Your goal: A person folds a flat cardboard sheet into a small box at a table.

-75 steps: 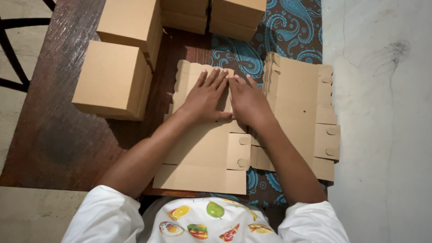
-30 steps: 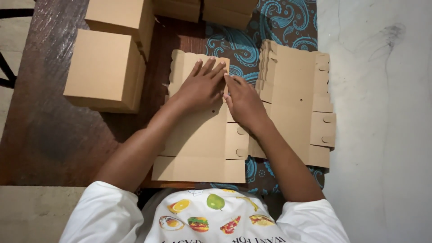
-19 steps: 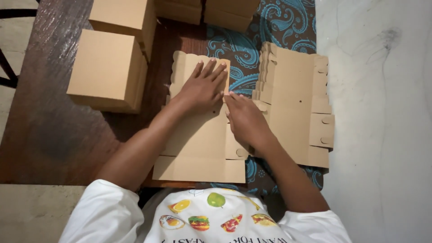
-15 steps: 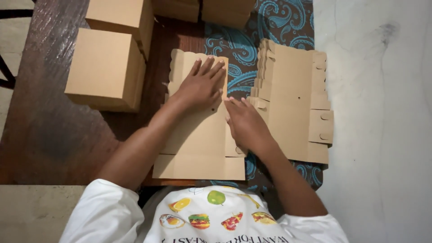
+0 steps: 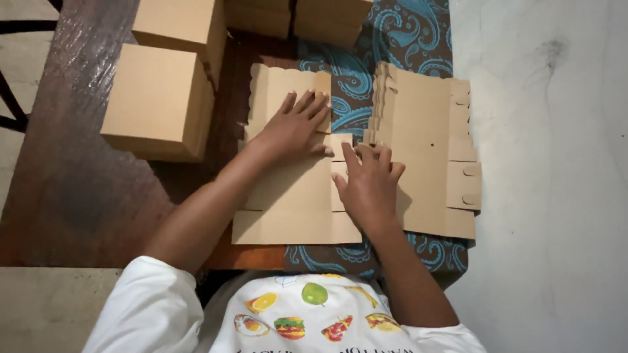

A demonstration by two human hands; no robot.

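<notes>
Cardboard blank (image 5: 288,196) lies flat on the worktop (image 5: 78,196) before us; left hand (image 5: 291,127) pins it, fingers spread, while right hand (image 5: 369,186), grip loosely spread, presses its side flap beside the stack (image 5: 425,150).

1. Four assembled brown cardboard boxes are seen on the desk (image 5: 78,196): front one (image 5: 157,101), one behind it (image 5: 180,23), two at the top edge (image 5: 258,16) (image 5: 333,13).
2. One flat cardboard blank (image 5: 288,196) is counted under the hands.
3. One stack of flat blanks (image 5: 425,150) is counted; sheets in it cannot be told.
4. Two hands are seen: left hand (image 5: 293,127), right hand (image 5: 369,186).
5. One blue patterned cloth (image 5: 399,33) is seen.
</notes>
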